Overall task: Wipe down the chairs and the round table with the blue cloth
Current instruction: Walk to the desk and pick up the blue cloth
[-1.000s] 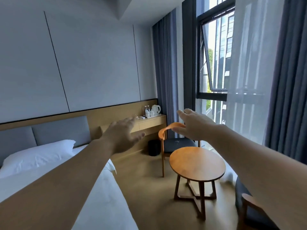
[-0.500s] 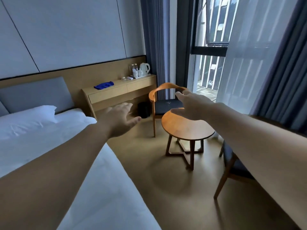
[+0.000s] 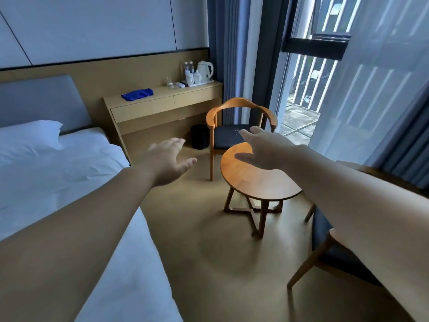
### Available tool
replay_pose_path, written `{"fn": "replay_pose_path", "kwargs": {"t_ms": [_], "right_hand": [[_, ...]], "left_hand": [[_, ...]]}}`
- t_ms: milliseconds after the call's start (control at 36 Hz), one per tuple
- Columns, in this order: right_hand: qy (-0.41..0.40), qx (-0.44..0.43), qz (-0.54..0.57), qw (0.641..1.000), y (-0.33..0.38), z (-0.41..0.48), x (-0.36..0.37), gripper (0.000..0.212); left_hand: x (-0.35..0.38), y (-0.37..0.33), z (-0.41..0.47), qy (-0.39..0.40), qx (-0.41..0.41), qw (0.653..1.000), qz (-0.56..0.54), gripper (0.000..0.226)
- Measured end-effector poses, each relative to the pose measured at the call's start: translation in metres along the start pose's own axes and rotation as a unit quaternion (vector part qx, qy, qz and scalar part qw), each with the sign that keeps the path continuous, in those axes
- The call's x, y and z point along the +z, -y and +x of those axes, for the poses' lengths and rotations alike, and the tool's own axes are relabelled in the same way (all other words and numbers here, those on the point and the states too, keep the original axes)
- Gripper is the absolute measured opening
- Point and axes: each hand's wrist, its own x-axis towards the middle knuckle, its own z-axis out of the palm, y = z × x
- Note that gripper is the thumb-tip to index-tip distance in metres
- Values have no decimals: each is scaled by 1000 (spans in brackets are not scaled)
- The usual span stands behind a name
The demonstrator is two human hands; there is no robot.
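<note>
Showing both bare arms stretched forward into a bedroom, with wiping apparently not yet begun. Bed (image 3: 69,173) fills the nine-o'clock side of the view and the curtained window (image 3: 299,112) the one-o'clock side, leaving a strip of floor between them as the way in. Desk (image 3: 167,101) runs along the far wall at eleven o'clock. Near chair (image 3: 334,259) stands at four o'clock, partly hidden by the right forearm; far chair (image 3: 234,104) stands at twelve o'clock, its seat facing the round table (image 3: 255,182), which sits between the two chairs. Left hand (image 3: 169,159) and right hand (image 3: 262,147) both hover with fingers spread and nearly straight, gripping nothing; the right one hangs above the table's far edge without clearly touching it. Bin (image 3: 199,137) sits on the floor under the desk's right end. Blue cloth (image 3: 137,94) lies bunched on the desk top, at ten o'clock from the left hand and well apart from it, so fetching it is probably the step in hand. Kettle (image 3: 205,69), cups and bottles crowd the desk's right end, away from the cloth; the bed corner narrows the approach.
</note>
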Motion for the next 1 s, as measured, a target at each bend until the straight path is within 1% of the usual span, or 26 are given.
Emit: {"fn": "replay_pose_path", "kwargs": {"t_ms": [250,500,722,1000], "right_hand": [[24,-25,15,999,-41,49,26,74],[46,-45,28,998,-44,103,42,73],[41,-68,12,997,-36,170,58,69],[52,-74,11,996,-13,293,68,69]], "left_hand": [[24,-6,55,14,-25,1000,3,71],[40,19,92,19,-55,998,0,73],[50,62,138,13,-68,998,2,73],[54,150,210,23,-85,996,5,74]]}}
